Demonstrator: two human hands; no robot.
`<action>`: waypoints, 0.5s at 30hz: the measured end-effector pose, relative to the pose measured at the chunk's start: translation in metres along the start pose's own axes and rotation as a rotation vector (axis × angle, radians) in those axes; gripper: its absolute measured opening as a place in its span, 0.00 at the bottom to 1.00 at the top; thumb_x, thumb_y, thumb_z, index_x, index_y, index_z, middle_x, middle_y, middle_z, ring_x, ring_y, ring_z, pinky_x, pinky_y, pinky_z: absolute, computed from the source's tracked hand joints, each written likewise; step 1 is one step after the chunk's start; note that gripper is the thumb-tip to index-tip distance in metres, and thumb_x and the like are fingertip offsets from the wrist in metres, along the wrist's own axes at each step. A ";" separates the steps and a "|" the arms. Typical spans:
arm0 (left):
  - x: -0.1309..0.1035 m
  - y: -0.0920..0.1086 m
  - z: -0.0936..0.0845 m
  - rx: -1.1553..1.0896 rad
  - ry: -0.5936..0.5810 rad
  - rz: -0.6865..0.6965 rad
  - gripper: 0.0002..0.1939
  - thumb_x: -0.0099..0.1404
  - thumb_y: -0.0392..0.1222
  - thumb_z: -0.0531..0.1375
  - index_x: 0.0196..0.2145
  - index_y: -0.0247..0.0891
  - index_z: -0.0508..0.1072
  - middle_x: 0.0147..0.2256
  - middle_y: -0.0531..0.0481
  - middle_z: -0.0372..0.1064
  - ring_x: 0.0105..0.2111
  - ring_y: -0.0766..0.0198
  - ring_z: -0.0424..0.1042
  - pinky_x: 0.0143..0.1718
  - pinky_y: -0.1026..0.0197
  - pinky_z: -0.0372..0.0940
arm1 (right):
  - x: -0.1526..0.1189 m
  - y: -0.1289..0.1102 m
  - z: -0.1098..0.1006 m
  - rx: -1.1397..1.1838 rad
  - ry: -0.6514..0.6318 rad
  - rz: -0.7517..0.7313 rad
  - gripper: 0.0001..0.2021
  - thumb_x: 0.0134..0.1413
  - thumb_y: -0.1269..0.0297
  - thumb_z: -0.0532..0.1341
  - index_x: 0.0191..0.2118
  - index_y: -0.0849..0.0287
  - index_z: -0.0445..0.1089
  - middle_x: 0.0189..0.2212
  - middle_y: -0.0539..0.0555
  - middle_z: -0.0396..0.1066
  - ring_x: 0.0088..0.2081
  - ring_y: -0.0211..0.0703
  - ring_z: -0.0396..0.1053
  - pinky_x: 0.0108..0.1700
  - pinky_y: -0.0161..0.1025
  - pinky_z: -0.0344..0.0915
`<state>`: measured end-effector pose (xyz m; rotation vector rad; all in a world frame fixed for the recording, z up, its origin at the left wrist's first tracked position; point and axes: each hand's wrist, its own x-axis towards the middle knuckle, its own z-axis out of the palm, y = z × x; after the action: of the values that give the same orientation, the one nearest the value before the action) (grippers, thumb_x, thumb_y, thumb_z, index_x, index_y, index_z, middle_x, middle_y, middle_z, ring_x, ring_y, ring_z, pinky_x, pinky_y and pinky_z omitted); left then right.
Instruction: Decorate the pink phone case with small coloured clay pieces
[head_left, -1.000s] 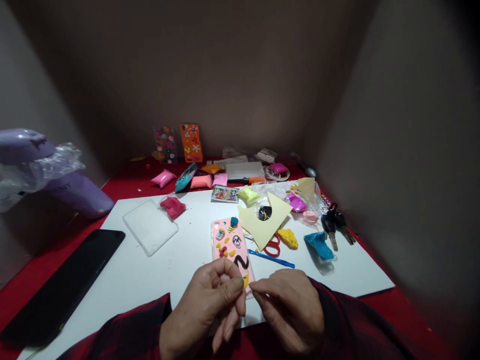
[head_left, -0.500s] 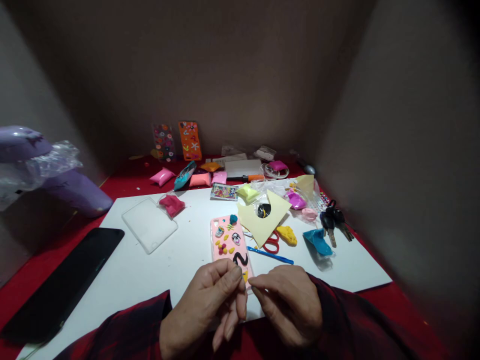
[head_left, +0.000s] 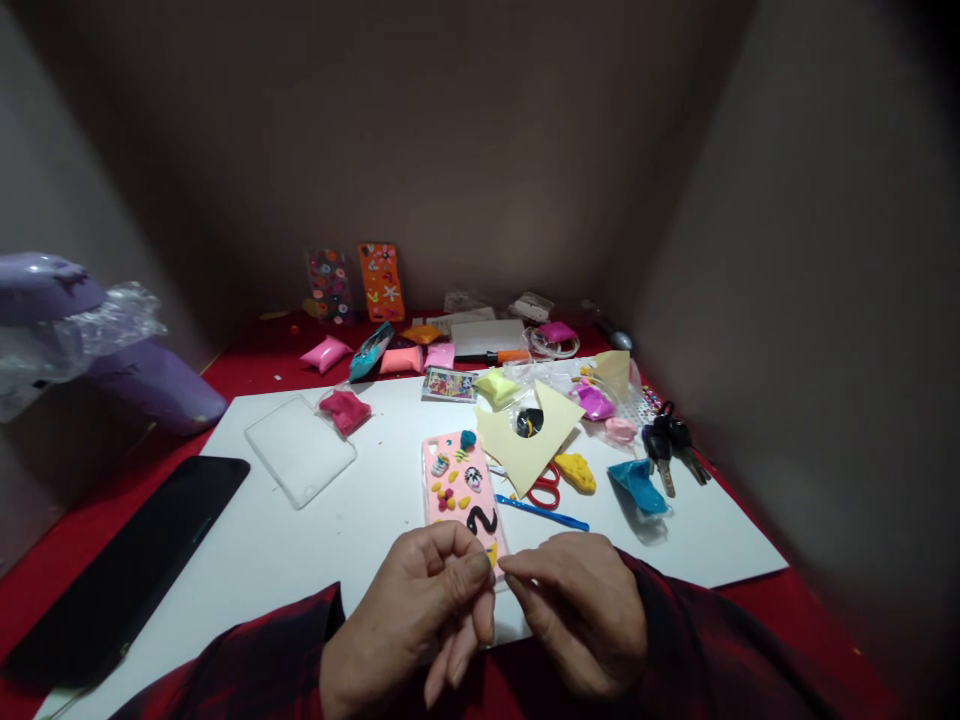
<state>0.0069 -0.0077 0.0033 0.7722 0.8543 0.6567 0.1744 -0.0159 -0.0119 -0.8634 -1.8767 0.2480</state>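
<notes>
My left hand [head_left: 427, 610] has its thumb and forefinger pinched together, its other fingers loosely curled. Close by on the right, my right hand [head_left: 581, 610] is also in a pinch, its tips almost meeting the left ones. Anything between the fingertips is too small to make out. Just beyond and partly behind them lies a pink phone case [head_left: 442, 510], decorated with small clay pieces: a black wavy strip [head_left: 482, 520], a teal ball, yellow bits and a red cluster. A blue modelling tool [head_left: 544, 513] rests right of the case, beside red-handled scissors [head_left: 551, 490].
Cream paper [head_left: 551, 430], yellow clay [head_left: 576, 472], a blue clay packet [head_left: 637, 485] and keys [head_left: 667, 445] lie to the right. Leftward are a clear case [head_left: 300, 450], a crimson packet [head_left: 345, 411] and a black phone [head_left: 127, 570]. Decorated cases [head_left: 381, 282] stand at the back.
Both hands keep nearly the same pinched pose, with only slight movement of the fingers. The whole view shifts a little; the things on the table stay in place.
</notes>
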 end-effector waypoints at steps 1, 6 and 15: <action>0.000 -0.001 0.000 0.013 -0.001 -0.004 0.18 0.62 0.53 0.59 0.25 0.34 0.65 0.16 0.54 0.66 0.09 0.76 0.56 0.09 0.74 0.45 | 0.000 0.000 0.000 -0.003 -0.010 -0.005 0.07 0.60 0.70 0.54 0.38 0.58 0.70 0.21 0.49 0.73 0.21 0.38 0.67 0.26 0.38 0.57; 0.001 -0.003 -0.003 0.017 -0.018 0.002 0.18 0.63 0.53 0.58 0.25 0.35 0.66 0.15 0.54 0.65 0.09 0.76 0.56 0.09 0.72 0.43 | 0.000 -0.001 0.001 -0.022 0.001 0.028 0.07 0.60 0.68 0.56 0.37 0.57 0.72 0.22 0.48 0.74 0.21 0.37 0.68 0.27 0.38 0.58; 0.001 -0.008 -0.004 0.042 0.014 0.028 0.18 0.64 0.51 0.57 0.24 0.35 0.66 0.13 0.55 0.63 0.09 0.75 0.55 0.11 0.71 0.41 | -0.005 0.001 0.003 0.039 -0.073 0.060 0.10 0.58 0.71 0.57 0.44 0.56 0.71 0.25 0.49 0.76 0.23 0.38 0.69 0.28 0.37 0.59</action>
<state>0.0057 -0.0098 -0.0053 0.8195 0.8738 0.6719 0.1732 -0.0173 -0.0174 -0.8958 -1.9094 0.3561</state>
